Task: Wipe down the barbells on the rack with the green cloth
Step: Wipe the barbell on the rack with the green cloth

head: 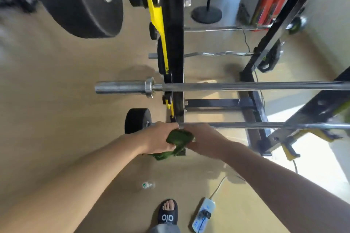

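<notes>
Green cloth (179, 143) sits bunched between both hands at the near, lowest bar (255, 125) of the black rack (174, 47), by its upright. Left hand (161, 139) curls around the cloth; right hand (204, 141) pinches its other end, seemingly readying it to wrap the steel. A small plate (137, 120) stays on the bar's left end. Two more bars (246, 86) rest on hooks farther up, apparently awaiting wiping

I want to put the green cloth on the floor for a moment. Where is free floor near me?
Bare tan floor lies left of the small black plate, beyond the left hand. Near the black-sandalled foot it is crowded: a clear plastic bottle and a white power strip with its cord.
</notes>
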A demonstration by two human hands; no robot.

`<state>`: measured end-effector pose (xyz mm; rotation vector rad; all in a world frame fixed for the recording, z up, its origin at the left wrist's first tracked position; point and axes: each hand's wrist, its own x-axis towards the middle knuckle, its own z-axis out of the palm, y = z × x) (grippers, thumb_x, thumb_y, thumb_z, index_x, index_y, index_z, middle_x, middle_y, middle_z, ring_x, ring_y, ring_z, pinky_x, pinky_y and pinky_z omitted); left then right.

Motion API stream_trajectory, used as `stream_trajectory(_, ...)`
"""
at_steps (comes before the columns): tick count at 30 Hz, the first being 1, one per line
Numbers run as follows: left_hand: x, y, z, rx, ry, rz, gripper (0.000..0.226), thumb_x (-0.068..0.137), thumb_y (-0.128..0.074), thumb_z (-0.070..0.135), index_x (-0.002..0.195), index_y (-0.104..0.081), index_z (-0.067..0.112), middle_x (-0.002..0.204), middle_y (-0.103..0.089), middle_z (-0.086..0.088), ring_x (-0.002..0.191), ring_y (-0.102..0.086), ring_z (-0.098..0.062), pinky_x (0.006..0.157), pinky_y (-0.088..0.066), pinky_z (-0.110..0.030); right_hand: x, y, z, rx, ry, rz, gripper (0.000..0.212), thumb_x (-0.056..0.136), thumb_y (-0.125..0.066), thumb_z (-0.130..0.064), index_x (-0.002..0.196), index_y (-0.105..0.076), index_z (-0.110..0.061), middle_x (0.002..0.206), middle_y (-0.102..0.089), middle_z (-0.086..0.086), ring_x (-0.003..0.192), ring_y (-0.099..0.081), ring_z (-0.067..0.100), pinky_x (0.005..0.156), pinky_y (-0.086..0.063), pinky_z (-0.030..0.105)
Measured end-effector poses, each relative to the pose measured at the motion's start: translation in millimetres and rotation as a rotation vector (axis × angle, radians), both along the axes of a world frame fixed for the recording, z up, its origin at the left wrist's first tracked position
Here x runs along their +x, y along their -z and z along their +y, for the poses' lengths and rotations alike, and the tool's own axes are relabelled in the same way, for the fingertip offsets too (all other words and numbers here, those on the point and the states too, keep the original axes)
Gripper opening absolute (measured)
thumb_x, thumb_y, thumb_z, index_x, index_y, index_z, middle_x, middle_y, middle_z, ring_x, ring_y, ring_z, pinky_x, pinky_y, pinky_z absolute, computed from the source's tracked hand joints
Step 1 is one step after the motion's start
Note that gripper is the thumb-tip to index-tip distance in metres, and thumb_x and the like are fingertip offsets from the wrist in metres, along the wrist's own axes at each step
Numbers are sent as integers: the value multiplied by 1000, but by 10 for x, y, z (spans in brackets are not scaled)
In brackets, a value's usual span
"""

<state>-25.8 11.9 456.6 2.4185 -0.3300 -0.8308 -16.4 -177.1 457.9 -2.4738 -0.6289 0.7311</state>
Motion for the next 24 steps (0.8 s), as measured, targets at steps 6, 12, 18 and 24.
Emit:
stream_trajectory(6,116,-1167,105,112,48,-134,12,94,-64,27,84,-62,22,78,-65,3,70,-63,-12,62,-48,-28,37,-987,4,146,160,66,14,91,-56,-14,102,-54,-22,87,-61,-2,78,-61,12,57,-51,26)
stream_trajectory(12,264,-1974,277,64,43,-259,11,98,-59,31,89,-60,26,83,-65,5,74,-64,-9,66,-51,-27,219,-1881,62,273,199,112,18,87,-64,-15,73,-60,-25,68,-57,-2,66,-54,11,61,-41,25)
stream_trajectory(18,524,-3028,396,-15,36,-649,12,96,-62,27,99,-56,17,82,-60,9,71,-61,0,65,-54,-18,546,-2999,112,546,321,-27,22,86,-66,-3,72,-62,-19,67,-55,0,66,-50,11,63,-38,27)
stream_trajectory(24,992,-3888,249,-60,-214,-1226,36,99,-55,35,128,-54,13,117,-62,-3,103,-53,-5,77,-32,5,1005,-3998,181,693,579,-641,11,84,-67,-19,92,-64,-13,74,-56,-11,61,-51,-5,67,-46,14)
